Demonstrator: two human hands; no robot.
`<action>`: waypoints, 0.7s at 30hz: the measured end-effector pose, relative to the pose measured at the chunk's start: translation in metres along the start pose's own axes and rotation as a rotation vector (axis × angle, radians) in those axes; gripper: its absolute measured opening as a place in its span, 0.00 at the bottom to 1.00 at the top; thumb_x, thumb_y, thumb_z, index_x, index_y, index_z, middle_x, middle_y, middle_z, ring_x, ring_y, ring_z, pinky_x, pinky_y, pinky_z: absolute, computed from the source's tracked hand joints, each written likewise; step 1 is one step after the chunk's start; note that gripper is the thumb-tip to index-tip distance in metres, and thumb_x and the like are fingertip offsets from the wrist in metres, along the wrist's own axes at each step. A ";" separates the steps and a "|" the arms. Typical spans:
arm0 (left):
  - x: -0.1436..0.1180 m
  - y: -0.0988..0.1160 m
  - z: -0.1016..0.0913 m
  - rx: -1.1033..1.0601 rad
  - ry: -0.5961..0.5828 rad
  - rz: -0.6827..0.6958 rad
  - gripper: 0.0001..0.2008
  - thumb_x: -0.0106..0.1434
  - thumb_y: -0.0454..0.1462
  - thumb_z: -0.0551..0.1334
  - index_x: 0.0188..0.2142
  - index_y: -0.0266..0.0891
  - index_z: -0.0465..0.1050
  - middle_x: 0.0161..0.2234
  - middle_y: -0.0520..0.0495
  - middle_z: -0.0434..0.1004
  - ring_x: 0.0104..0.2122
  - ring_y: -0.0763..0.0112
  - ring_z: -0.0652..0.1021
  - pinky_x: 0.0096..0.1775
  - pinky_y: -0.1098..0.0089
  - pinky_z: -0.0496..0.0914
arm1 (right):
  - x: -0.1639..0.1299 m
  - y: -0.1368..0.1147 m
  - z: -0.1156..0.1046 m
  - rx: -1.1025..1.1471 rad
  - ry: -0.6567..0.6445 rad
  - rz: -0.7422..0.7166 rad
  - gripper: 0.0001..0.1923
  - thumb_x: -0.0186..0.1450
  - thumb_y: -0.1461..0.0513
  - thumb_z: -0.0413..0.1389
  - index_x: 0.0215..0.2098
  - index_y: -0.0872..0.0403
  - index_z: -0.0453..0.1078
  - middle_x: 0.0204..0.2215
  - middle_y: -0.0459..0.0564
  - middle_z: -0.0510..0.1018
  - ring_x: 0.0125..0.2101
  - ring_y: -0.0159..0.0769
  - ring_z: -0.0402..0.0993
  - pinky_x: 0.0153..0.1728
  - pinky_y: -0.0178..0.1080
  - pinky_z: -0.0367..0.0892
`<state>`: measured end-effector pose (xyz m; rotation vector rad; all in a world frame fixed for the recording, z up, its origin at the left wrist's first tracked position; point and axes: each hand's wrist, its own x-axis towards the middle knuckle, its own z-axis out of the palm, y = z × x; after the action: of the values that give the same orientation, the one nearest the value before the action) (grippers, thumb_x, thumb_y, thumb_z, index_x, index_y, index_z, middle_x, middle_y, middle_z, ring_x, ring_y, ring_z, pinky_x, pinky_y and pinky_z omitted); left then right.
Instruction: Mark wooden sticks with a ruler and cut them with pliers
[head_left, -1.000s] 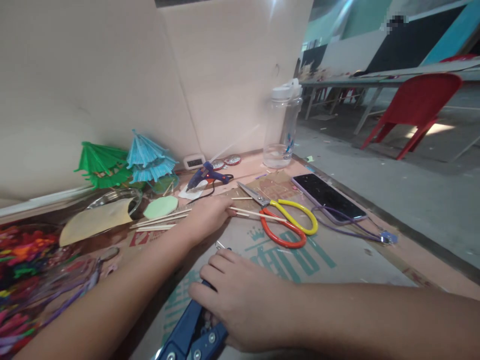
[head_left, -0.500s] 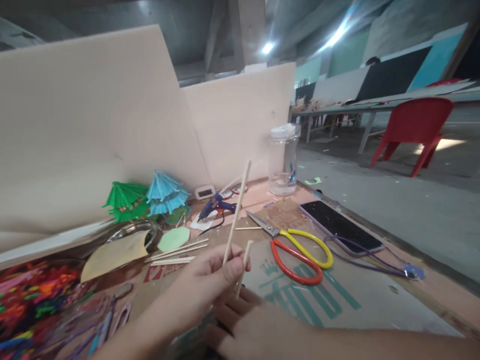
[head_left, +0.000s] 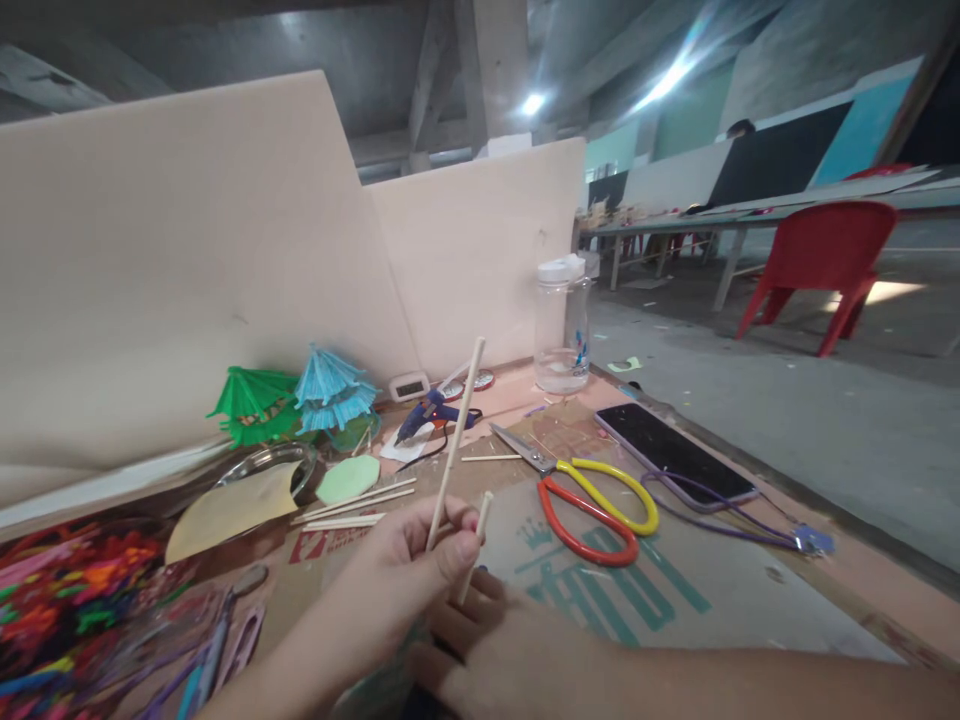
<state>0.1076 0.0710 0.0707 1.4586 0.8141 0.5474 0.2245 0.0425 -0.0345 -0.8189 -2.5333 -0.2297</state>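
My left hand (head_left: pixel 424 550) is closed on a long thin wooden stick (head_left: pixel 459 435) that rises from its fingers, leaning slightly right. At my left thumb tip a shorter wooden stick (head_left: pixel 480 530) stands, its lower end in front of my right fingers. My right hand (head_left: pixel 495 640) lies just below, back upward, fingers bent; what they hold is hidden, though something dark shows beneath. Beyond are scissors (head_left: pixel 555 468) with yellow and red handles, lying partly open on brown cardboard (head_left: pixel 720 610). Several more wooden sticks (head_left: pixel 352 505) lie behind my left wrist.
At the back are green (head_left: pixel 251 400) and blue paper umbrellas (head_left: pixel 334 385), a blue glue gun (head_left: pixel 435 412) and a water bottle (head_left: pixel 562 325). A phone (head_left: pixel 675 455) lies right, a metal dish (head_left: pixel 277 462) left, colourful craft pieces (head_left: pixel 82 600) at front left. Pale boards (head_left: pixel 480 250) stand behind.
Both sticks and my left hand have shifted slightly left and down in view. The view itself has moved a little. My grip on the long stick looks the same.
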 end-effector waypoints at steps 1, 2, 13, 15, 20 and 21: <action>0.001 -0.001 0.000 0.038 0.015 0.007 0.27 0.47 0.58 0.67 0.25 0.40 0.61 0.18 0.62 0.53 0.17 0.83 0.52 0.20 0.77 0.51 | 0.000 0.000 -0.001 -0.008 0.001 -0.012 0.14 0.69 0.53 0.50 0.46 0.54 0.66 0.45 0.54 0.76 0.42 0.42 0.71 0.43 0.43 0.64; 0.003 -0.001 -0.002 0.110 0.039 0.028 0.26 0.49 0.58 0.65 0.26 0.40 0.62 0.18 0.60 0.55 0.18 0.81 0.55 0.21 0.77 0.53 | 0.000 0.000 -0.002 -0.018 0.000 -0.030 0.15 0.68 0.54 0.51 0.46 0.55 0.66 0.44 0.54 0.76 0.42 0.43 0.70 0.43 0.43 0.64; 0.051 -0.019 -0.038 1.185 0.319 0.200 0.12 0.64 0.40 0.50 0.38 0.41 0.70 0.28 0.47 0.78 0.31 0.60 0.76 0.32 0.67 0.62 | -0.003 -0.001 -0.024 0.044 -0.066 -0.029 0.22 0.60 0.52 0.59 0.47 0.57 0.66 0.40 0.54 0.74 0.41 0.43 0.65 0.47 0.43 0.59; 0.055 -0.022 -0.037 1.223 0.290 0.198 0.12 0.64 0.38 0.50 0.40 0.41 0.71 0.31 0.47 0.81 0.34 0.60 0.78 0.34 0.67 0.65 | -0.004 -0.001 -0.026 0.054 -0.076 -0.021 0.25 0.57 0.51 0.61 0.46 0.57 0.67 0.40 0.54 0.74 0.41 0.44 0.65 0.48 0.42 0.58; 0.070 -0.027 -0.035 1.326 0.234 0.240 0.15 0.65 0.37 0.49 0.37 0.42 0.74 0.37 0.46 0.82 0.36 0.62 0.79 0.35 0.68 0.67 | -0.004 -0.003 -0.028 0.077 -0.064 -0.001 0.19 0.59 0.53 0.59 0.44 0.57 0.67 0.39 0.53 0.74 0.40 0.43 0.65 0.48 0.42 0.57; 0.074 -0.027 -0.035 1.353 0.211 0.259 0.14 0.65 0.38 0.50 0.38 0.42 0.75 0.38 0.45 0.82 0.37 0.61 0.79 0.35 0.68 0.67 | -0.004 -0.003 -0.028 0.079 -0.062 0.004 0.17 0.60 0.55 0.58 0.43 0.57 0.67 0.38 0.53 0.74 0.39 0.42 0.65 0.46 0.41 0.58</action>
<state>0.1237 0.1485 0.0354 2.7988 1.2616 0.3084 0.2362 0.0296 -0.0120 -0.8121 -2.5806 -0.1038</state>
